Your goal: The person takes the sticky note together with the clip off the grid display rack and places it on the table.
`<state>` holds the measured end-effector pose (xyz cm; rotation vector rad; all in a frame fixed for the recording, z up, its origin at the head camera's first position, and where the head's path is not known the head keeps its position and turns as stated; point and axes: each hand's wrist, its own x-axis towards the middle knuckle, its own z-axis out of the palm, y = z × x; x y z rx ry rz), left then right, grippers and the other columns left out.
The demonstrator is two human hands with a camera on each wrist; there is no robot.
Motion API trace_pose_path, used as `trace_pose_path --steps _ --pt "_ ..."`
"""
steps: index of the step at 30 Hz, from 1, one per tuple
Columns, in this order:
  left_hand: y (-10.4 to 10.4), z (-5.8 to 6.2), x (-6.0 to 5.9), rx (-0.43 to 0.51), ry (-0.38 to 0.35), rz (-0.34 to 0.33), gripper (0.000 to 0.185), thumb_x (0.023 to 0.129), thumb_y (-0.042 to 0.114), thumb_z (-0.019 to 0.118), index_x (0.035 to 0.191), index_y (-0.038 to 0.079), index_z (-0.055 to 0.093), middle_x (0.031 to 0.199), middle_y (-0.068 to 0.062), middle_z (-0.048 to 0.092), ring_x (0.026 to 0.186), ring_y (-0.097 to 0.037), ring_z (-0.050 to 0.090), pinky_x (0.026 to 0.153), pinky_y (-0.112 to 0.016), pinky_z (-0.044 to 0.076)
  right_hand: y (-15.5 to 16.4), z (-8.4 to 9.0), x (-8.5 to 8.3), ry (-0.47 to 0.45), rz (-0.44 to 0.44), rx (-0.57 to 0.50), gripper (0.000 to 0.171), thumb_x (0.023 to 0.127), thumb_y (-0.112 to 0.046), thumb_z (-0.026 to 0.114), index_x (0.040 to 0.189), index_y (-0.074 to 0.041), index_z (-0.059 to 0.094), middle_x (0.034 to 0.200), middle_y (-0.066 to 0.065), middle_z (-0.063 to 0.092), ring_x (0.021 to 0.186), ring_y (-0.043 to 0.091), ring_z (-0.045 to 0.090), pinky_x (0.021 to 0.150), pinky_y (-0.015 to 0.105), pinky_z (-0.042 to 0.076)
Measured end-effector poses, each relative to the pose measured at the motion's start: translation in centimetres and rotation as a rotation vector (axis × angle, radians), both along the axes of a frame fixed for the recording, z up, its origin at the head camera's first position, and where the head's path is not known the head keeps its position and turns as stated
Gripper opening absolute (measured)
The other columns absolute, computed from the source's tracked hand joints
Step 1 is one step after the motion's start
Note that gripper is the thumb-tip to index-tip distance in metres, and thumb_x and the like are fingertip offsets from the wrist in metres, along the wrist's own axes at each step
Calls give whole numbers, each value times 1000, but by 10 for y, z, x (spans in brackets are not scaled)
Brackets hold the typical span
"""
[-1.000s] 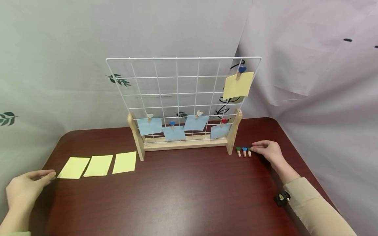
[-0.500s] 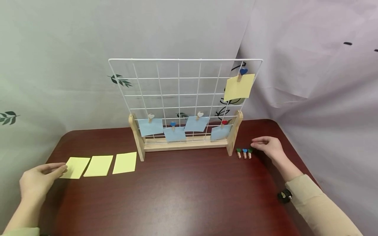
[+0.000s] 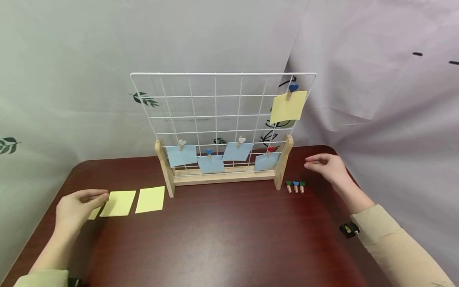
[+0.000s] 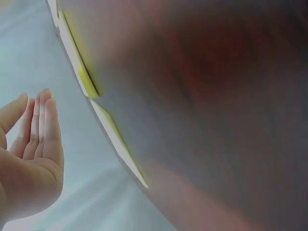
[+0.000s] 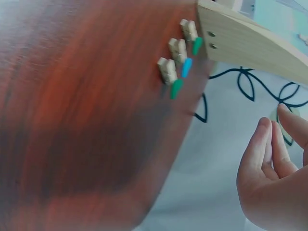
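Note:
My left hand [image 3: 77,209] hovers over the leftmost yellow sticky note [image 3: 94,214], hiding most of it. The left wrist view shows this hand's fingers straight, the thumb apart and nothing between them. To its right lie a middle yellow note [image 3: 118,205] and another yellow note [image 3: 150,199]. My right hand [image 3: 328,169] is raised behind and right of three small wooden clips: a green-heart clip [image 3: 289,187], a blue-heart clip [image 3: 296,187] and a second green-heart clip [image 3: 302,187]. In the right wrist view its relaxed fingers [image 5: 262,149] and thumb have a gap between them.
A white wire grid [image 3: 215,74] stands in a wooden base [image 3: 226,178] at the back of the dark red table [image 3: 229,231]. Several blue notes [image 3: 238,151] hang low on it from heart clips. A yellow note [image 3: 288,107] hangs at its upper right. A pale curtain surrounds the table.
My left hand has moved right from beside the leftmost yellow note to over it. My right hand has drawn back and up from the clips, which stay in place.

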<state>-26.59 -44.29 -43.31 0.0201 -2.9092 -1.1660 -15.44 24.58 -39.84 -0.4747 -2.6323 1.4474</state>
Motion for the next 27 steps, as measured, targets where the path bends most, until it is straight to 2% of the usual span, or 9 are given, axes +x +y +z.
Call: trace_pose_path --steps 4,5,8,11,12,15,17,23,27 --pt "16 3 2 -8 11 -37 39 100 32 75 120 -1 78 71 38 69 72 21 55 61 -17 45 -1 11 1 35 -2 -23 13 94 -17 82 107 -16 80 80 -31 73 79 -13 68 73 11 51" --pt "20 4 3 6 1 -42 39 100 33 75 120 -1 78 71 37 69 72 21 55 72 -21 51 -2 14 1 39 -2 -27 10 94 -16 82 102 -22 80 79 -33 72 79 -13 68 72 11 51" --pt "32 6 4 26 12 -75 37 100 30 76 121 0 78 73 37 70 72 21 57 74 -21 54 -2 20 2 40 -2 -28 18 95 -16 81 95 -34 77 78 -34 72 80 -14 68 74 9 50" --pt "45 9 6 68 45 -125 33 99 24 78 119 -3 77 75 33 73 73 21 61 77 -14 56 -3 25 2 37 1 -22 17 95 -17 81 97 -34 77 78 -34 72 81 -15 68 76 8 49" --pt "50 10 7 74 66 -148 32 98 20 78 118 -4 77 77 30 74 73 20 64 66 -9 52 -3 26 2 37 3 -17 16 96 -17 80 98 -33 78 78 -34 72 81 -15 68 76 8 49" --pt "62 12 9 92 90 -191 28 98 17 79 116 -5 78 79 25 77 74 20 65 66 -6 52 -4 29 1 48 13 -12 14 96 -18 81 102 -30 78 79 -34 72 82 -14 69 77 7 50" --pt "70 15 11 86 98 -206 27 97 17 79 115 -3 79 80 21 79 75 20 65 67 -6 51 -6 32 1 60 20 -9 13 96 -18 81 102 -29 79 80 -34 72 82 -14 69 77 8 50" --pt "95 20 14 107 86 -240 25 96 14 79 114 -3 79 89 -8 84 72 15 67 63 -10 50 -17 47 4 93 45 0 13 95 -19 82 100 -30 80 82 -33 73 82 -13 71 76 9 52" --pt "112 22 16 128 77 -259 22 96 11 78 113 -3 79 93 -15 83 72 16 67 62 -11 50 -24 58 4 98 60 -7 11 95 -20 83 99 -30 80 83 -28 77 82 -12 72 76 9 53"
